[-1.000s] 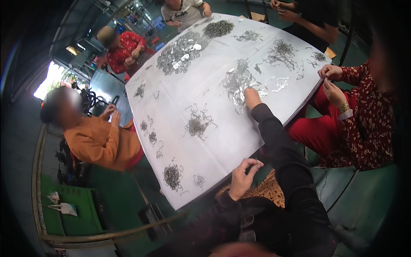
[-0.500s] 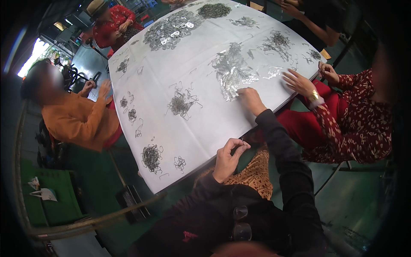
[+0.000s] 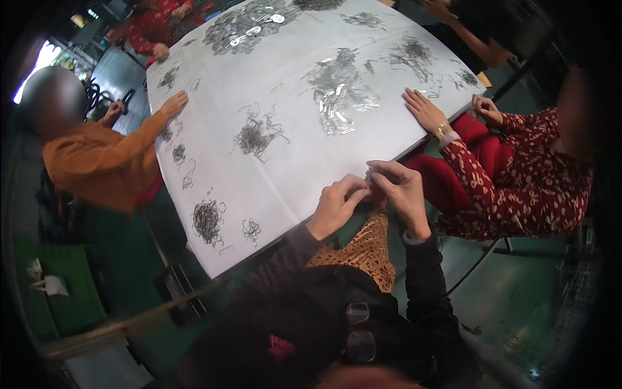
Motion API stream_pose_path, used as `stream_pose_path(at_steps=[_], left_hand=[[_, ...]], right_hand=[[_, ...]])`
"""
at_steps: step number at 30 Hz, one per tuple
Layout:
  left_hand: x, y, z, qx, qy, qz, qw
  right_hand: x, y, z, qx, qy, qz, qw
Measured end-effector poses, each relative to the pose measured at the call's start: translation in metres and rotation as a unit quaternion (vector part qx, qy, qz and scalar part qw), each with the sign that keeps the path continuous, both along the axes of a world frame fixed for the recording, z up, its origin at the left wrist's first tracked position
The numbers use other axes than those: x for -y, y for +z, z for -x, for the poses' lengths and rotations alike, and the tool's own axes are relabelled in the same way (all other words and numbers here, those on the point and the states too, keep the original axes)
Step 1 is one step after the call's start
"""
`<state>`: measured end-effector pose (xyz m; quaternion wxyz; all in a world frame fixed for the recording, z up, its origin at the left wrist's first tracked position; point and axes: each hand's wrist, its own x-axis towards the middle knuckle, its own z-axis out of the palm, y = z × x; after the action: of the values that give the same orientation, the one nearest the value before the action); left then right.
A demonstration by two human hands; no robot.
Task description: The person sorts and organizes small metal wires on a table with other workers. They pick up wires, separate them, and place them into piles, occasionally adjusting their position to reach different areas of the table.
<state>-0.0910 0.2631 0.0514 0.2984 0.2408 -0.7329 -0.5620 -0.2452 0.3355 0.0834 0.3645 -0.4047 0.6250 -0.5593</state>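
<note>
My left hand (image 3: 338, 206) and my right hand (image 3: 405, 194) meet just off the near edge of the white-covered table (image 3: 291, 175). Thumb and fingers are pinched on both, and their tips come together around something small and greyish that I cannot make out. Beyond them lies a spread of shiny flat metal pieces (image 3: 343, 107). To its left is a loose heap of bent wire hooks (image 3: 254, 137). A dense dark heap of wire pieces (image 3: 207, 222) and a smaller wire cluster (image 3: 251, 229) lie near the left front corner.
A person in a patterned red shirt (image 3: 518, 194) sits close on my right, one hand flat on the table. An orange-sleeved person (image 3: 97, 162) sits at the left edge. Other people are at the far side, near a large pile of metal loops (image 3: 249, 29).
My right hand has come back from the shiny pieces to meet my left hand. The orange-sleeved person's hand now rests on the table edge. The whole view has shifted slightly.
</note>
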Motion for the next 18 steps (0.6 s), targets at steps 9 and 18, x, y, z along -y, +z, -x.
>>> stream_pose_path(at_steps=[9,18], left_hand=[[0.006,0.000,0.000,-0.017,0.033,0.094,0.995],[0.135,-0.053,-0.046,0.151,0.153,0.264,0.940]], right_hand=[[0.001,0.009,-0.017,0.017,-0.108,0.089,0.990],[-0.010,-0.001,-0.032,0.045,-0.126,0.055,0.990]])
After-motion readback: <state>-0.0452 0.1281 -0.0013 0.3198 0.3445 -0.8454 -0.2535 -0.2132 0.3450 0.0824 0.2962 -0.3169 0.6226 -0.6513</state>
